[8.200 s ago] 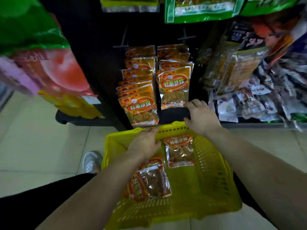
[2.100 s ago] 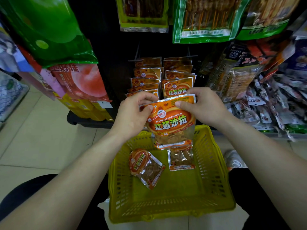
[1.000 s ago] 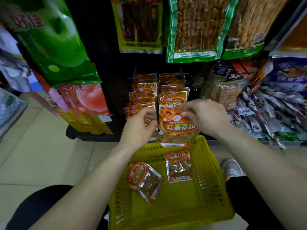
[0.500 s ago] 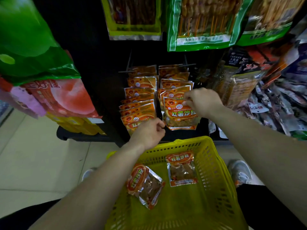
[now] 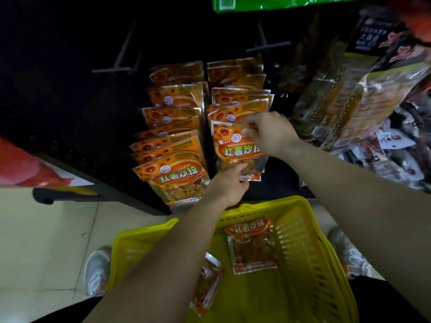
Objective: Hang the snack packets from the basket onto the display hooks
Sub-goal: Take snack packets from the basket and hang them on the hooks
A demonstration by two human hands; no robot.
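Green bag (image 5: 268, 3) overhead; pale floor tiles (image 5: 46, 241) below

The orange snack packet (image 5: 238, 150), held over the yellow basket (image 5: 310, 252) by both hands two seconds ago, now sits at the front of the right-hand column of hanging packets (image 5: 238, 89), centre frame. The right hand (image 5: 268, 132) has gone with it and pinches its top edge. The left hand (image 5: 227, 185), just before beside the left column, now reaches its fingers to the packet's lower part.
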